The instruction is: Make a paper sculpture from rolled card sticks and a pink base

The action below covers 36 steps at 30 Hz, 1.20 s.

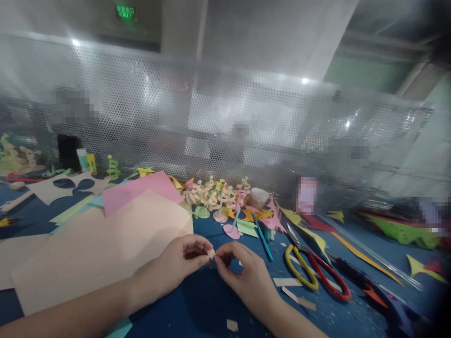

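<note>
My left hand [179,260] pinches a small folded scrap of cream paper [211,254] between thumb and fingertips. Close beside it, my right hand [243,267] has thumb and forefinger pressed together; whether they grip the scrap's edge or some other tiny piece is too small to tell. Both hands meet above the blue tabletop [197,305]. Under my left forearm lies a large cream sheet [105,253], partly covering a pink sheet [141,190]. Beyond the hands stands a pink paper disc [231,231] with a blue stick rising from it.
Scissors [305,267] with yellow and red handles lie at right, near paper strips [287,282] and a blue pen [263,239]. Curled paper pieces [211,195] crowd together behind, next to a paper cup [259,197]. A glue stick [82,159] stands at left before a perforated metal screen [158,103].
</note>
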Available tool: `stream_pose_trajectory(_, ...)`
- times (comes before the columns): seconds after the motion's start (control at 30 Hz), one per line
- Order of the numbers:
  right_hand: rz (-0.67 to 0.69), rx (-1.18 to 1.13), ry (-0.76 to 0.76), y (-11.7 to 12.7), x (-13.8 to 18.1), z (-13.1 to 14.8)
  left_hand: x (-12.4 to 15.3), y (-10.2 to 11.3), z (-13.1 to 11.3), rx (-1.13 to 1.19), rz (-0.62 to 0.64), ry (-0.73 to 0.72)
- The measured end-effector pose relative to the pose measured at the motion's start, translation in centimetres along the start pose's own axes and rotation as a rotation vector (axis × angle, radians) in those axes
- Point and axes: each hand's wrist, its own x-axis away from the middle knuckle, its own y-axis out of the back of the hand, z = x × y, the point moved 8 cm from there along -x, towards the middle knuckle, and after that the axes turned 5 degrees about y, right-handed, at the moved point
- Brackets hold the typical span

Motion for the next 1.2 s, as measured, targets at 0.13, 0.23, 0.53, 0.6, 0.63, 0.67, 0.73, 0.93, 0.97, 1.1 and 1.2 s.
stream_pose_trajectory(0.13,-0.012,0.043,0.041,0.1,0.0,0.4,0.1,0.0,0.2,-0.005,-0.002,0.024)
stream_pose_trajectory(0.23,-0.028,0.127,0.129,0.2,0.0,1.3,0.1,-0.4,0.4,0.014,0.038,0.06)
stream_pose_trajectory(0.53,-0.018,0.15,0.14,0.0,0.0,1.7,0.0,-0.4,1.0,0.048,0.065,0.06)
stream_pose_trajectory(0.6,-0.003,0.117,0.12,0.0,0.0,1.5,-0.1,0.1,1.1,0.04,0.015,0.061)
stream_pose_trajectory(0.63,-0.001,0.105,0.115,0.0,0.1,1.4,-0.1,0.3,1.2,0.038,0.0,0.061)
stream_pose_trajectory(0.67,-0.002,0.098,0.113,0.0,0.1,1.4,-0.2,0.3,1.2,0.039,-0.003,0.06)
stream_pose_trajectory(0.73,-0.006,0.098,0.113,0.1,0.1,1.4,-0.1,0.3,1.1,0.052,-0.001,0.06)
stream_pose_trajectory(0.93,-0.046,0.172,0.124,0.4,0.1,1.6,0.1,-0.2,0.8,0.076,0.006,0.073)
stream_pose_trajectory(0.97,-0.051,0.178,0.133,0.4,0.1,1.7,0.1,-0.4,0.8,0.061,0.02,0.072)
stream_pose_trajectory(1.1,-0.02,0.096,0.113,0.1,0.1,1.4,0.2,-0.4,0.6,0.008,0.022,0.047)
stream_pose_trajectory(1.2,-0.012,-0.014,0.011,0.1,0.1,0.2,0.0,0.0,0.4,0.005,-0.008,0.019)
